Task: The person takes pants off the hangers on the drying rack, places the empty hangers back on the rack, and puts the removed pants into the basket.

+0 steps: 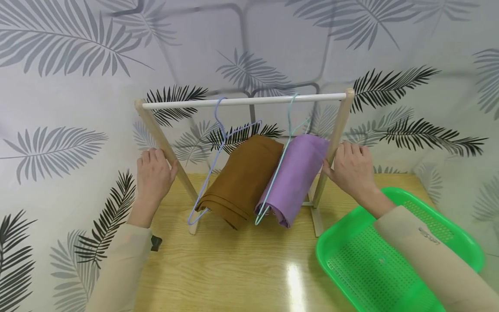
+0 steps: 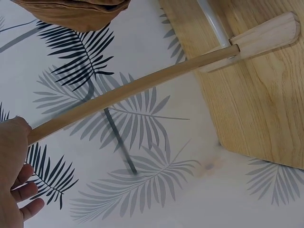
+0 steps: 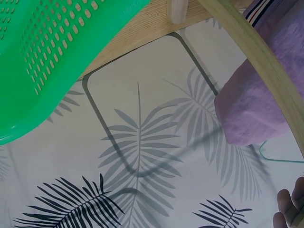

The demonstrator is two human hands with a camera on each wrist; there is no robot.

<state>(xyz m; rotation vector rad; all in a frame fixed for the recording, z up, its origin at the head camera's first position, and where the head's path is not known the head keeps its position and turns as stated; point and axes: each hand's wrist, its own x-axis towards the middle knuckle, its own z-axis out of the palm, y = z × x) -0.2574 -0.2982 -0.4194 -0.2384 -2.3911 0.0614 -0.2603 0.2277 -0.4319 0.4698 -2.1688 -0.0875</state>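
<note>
A small clothes rack has a white rail [image 1: 249,101] and pale wooden side posts. My left hand [image 1: 153,175] holds the left post [image 2: 133,88], its thumb against the wood. On the other side, my right hand [image 1: 352,167] grips the right post [image 1: 338,125], thumb across it; only some fingertips [image 3: 287,204] show in the right wrist view. From the rail hang a lavender-blue hanger [image 1: 224,134] with a folded brown cloth [image 1: 245,173] and a mint-green hanger [image 1: 290,125] with a folded purple cloth [image 1: 298,169]. The cloths hang side by side, close together.
A green perforated plastic basket [image 1: 393,195] sits on the right of the wooden table [image 1: 226,268], under my right forearm. Behind the rack is a wall covering [image 1: 78,108] with a leaf pattern. A small black object [image 1: 156,243] shows beside my left sleeve.
</note>
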